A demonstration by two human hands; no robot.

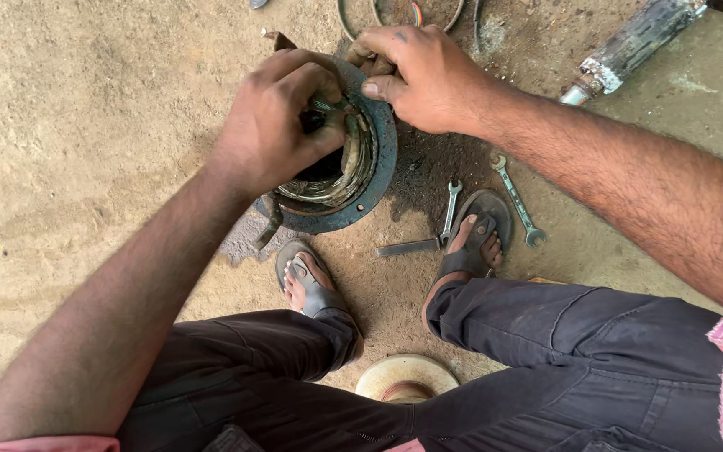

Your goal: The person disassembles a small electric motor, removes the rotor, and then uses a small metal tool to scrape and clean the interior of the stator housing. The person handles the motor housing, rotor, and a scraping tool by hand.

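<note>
The wheel hub (pixel 353 180) is stood on the dirt floor (pixel 85 125), just ahead of the sandalled feet, flange rim facing up. Work is being done inside the greasy bore, judged to be a seal or bearing part being pried or picked out (the exact part is hidden by the fingers). For a clean job, the hub is best kept pinned flat and the force kept even around the bore, not levered at one spot.

The left hand (pixel 274 121) is clenched over the bore, fingers curled around a small metal piece at the inner lip. The right hand (pixel 416 75) is closed on the far rim, steadying it. Two spanners (pixel 516 201) are lying beside the right foot, untouched.
</note>
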